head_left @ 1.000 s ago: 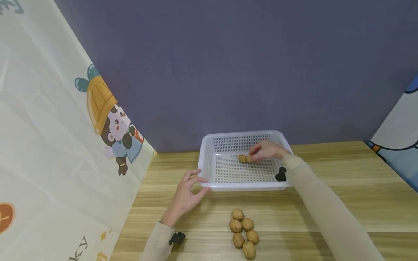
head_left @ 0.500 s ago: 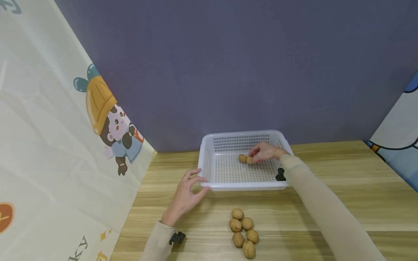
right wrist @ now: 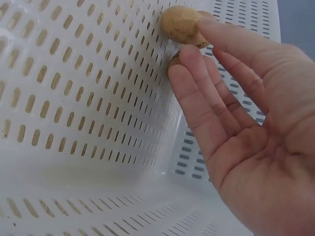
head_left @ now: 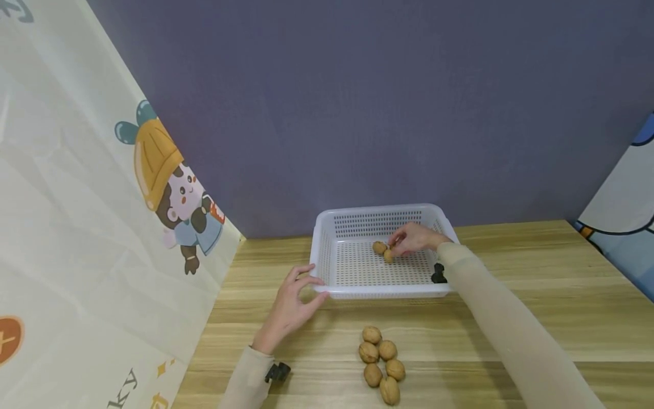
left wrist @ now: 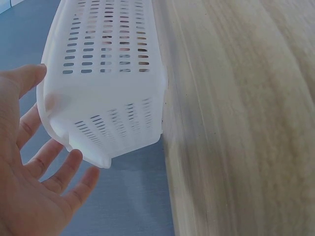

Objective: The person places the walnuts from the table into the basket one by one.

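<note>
A white plastic basket (head_left: pixel 380 292) with slotted walls stands near the back of the table. My left hand (head_left: pixel 291 307) holds its near left corner, thumb at the front rim and fingers spread along the left rim. Its index fingertip shows through the translucent wall in the left wrist view. Inside the basket my right hand (head_left: pixel 413 238) is at the walnuts, thumb touching one walnut (right wrist: pixel 182 24) and straight fingertips against another (right wrist: pixel 174 60). From the head, one walnut (head_left: pixel 379 247) lies left of a second (head_left: pixel 388 255); the fingers partly hide what lies behind.
Several walnuts (head_left: pixel 372 376) lie in a cluster on the wooden table (head_left: pixel 501 352), in front of the basket. A dark wall (head_left: pixel 357 113) rises right behind the basket. A pale printed sheet (head_left: pixel 66 187) closes the left side.
The walnut by the right thumb has shifted slightly toward the near side of the basket, and more of it shows. The right hand has moved only slightly; the left hand stays at the corner.
</note>
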`<state>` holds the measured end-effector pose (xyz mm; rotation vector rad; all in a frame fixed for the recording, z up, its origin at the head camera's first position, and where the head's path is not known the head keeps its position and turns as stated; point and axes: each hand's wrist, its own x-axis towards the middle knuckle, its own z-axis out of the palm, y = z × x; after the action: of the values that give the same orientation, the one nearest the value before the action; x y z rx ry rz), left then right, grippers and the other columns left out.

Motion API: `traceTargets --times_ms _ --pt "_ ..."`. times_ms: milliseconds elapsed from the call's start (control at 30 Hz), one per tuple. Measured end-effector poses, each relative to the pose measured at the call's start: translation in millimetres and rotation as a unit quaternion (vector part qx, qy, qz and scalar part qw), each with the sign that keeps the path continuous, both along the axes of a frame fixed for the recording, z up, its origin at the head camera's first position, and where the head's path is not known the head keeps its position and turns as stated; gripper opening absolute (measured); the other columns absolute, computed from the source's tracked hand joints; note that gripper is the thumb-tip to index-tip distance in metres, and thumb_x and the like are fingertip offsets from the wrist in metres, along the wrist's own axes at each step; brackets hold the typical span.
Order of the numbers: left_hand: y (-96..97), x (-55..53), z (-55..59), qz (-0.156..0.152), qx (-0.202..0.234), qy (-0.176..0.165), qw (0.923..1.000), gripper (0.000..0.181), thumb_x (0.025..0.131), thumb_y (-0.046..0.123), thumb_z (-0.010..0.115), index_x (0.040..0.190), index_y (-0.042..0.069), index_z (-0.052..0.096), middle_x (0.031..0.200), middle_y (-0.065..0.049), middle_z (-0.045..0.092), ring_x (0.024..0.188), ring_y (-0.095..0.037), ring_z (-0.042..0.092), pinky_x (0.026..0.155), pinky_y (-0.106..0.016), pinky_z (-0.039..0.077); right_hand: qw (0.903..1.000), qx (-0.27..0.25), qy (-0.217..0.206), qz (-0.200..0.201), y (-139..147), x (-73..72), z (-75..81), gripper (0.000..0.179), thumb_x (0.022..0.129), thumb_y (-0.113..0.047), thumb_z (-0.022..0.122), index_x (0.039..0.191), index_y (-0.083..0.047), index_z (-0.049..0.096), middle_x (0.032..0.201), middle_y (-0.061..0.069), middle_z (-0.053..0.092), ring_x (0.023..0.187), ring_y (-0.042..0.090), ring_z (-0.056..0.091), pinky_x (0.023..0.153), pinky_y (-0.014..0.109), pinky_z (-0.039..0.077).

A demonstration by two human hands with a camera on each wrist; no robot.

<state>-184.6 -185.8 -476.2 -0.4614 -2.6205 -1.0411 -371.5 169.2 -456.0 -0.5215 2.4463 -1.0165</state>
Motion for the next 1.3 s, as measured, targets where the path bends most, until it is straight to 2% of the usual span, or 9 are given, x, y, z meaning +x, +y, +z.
traceTargets --times_ms 133,233,367,433,600,767,900,1033,1300 --pt "-0.2 0.1 0.2 -0.002 0.000 0.003 1.0000 0.022 0.089 0.025 0.087 0.108 0.021 0.078 0.151 -0.008 0.059 0.140 -0.037 0.057 0.118 -0.063 0.046 1.0000 0.008 0.004 -0.002 -0.7 1.9 3.9 0.042 0.091 -0.020 0.083 0.126 0.000 0.073 0.110 0.014 0.076 0.088 0.020 0.074 0.089 0.046 0.066" --pt "-0.4 0.5 0.5 -0.004 0.001 0.003 1.0000 0.022 0.089 0.026 0.086 0.108 0.020 0.078 0.151 -0.009 0.059 0.140 -0.039 0.057 0.118 -0.063 0.046 1.0000 0.007 0.001 0.003 0.8 4.1 10.9 0.044 0.093 -0.022 0.081 0.129 0.000 0.071 0.109 0.014 0.076 0.090 0.026 0.075 0.090 0.048 0.065" --pt "-0.5 1.1 0.9 -0.002 0.003 0.001 1.0000 0.022 0.089 0.029 0.086 0.107 0.021 0.078 0.151 -0.009 0.059 0.140 -0.040 0.057 0.118 -0.064 0.045 0.9997 -0.017 0.001 0.015 5.0 7.4 26.9 0.047 0.097 -0.026 0.077 0.135 0.001 0.067 0.116 0.017 0.073 0.100 0.033 0.074 0.095 0.052 0.064" --pt "-0.5 1.3 1.1 -0.001 0.003 0.000 1.0000 0.022 0.088 0.029 0.086 0.107 0.021 0.078 0.151 -0.009 0.059 0.141 -0.039 0.057 0.119 -0.064 0.045 0.9993 -0.034 0.009 0.014 6.3 10.0 37.0 0.048 0.098 -0.027 0.076 0.136 0.000 0.066 0.120 0.017 0.071 0.104 0.031 0.073 0.095 0.049 0.064" --pt "-0.8 1.4 1.1 -0.001 0.005 0.002 1.0000 0.022 0.088 0.029 0.086 0.107 0.021 0.078 0.151 -0.009 0.059 0.140 -0.038 0.057 0.118 -0.064 0.046 0.9966 -0.075 0.028 0.016 6.6 21.7 63.4 0.046 0.098 -0.028 0.077 0.135 -0.003 0.067 0.121 0.017 0.070 0.106 0.029 0.071 0.089 0.039 0.065" --pt "-0.7 0.8 -0.2 0.001 0.002 0.000 1.0000 0.022 0.089 0.031 0.086 0.107 0.023 0.078 0.152 -0.007 0.059 0.140 -0.037 0.057 0.118 -0.064 0.046 0.9935 -0.094 0.059 0.024 5.8 41.8 78.2 0.043 0.098 -0.028 0.077 0.134 -0.006 0.068 0.121 0.015 0.073 0.104 0.023 0.070 0.086 0.037 0.063" --pt "-1.0 0.8 -0.9 0.003 0.000 -0.001 1.0000 0.022 0.089 0.031 0.086 0.107 0.023 0.078 0.152 -0.007 0.058 0.141 -0.037 0.057 0.118 -0.064 0.046 0.9894 -0.106 0.093 0.034 2.6 62.3 78.1 0.040 0.098 -0.025 0.076 0.133 -0.007 0.069 0.121 0.012 0.075 0.106 0.022 0.070 0.087 0.035 0.062" --pt "-1.2 1.2 -0.3 0.005 0.000 -0.001 1.0000 0.022 0.088 0.029 0.086 0.107 0.023 0.078 0.152 -0.007 0.058 0.140 -0.036 0.057 0.118 -0.063 0.046 0.9843 -0.124 0.115 0.050 -0.3 84.2 69.1 0.034 0.098 -0.022 0.077 0.128 -0.008 0.072 0.113 0.007 0.077 0.100 0.019 0.073 0.086 0.035 0.063" --pt "-0.2 1.7 0.3 0.002 0.001 0.003 1.0000 0.022 0.089 0.032 0.086 0.107 0.023 0.078 0.151 -0.007 0.059 0.141 -0.036 0.057 0.118 -0.063 0.046 0.9620 -0.171 0.205 0.056 -6.1 136.9 32.7 0.017 0.096 -0.017 0.080 0.112 -0.012 0.078 0.099 -0.003 0.078 0.087 0.005 0.071 0.076 0.026 0.064"
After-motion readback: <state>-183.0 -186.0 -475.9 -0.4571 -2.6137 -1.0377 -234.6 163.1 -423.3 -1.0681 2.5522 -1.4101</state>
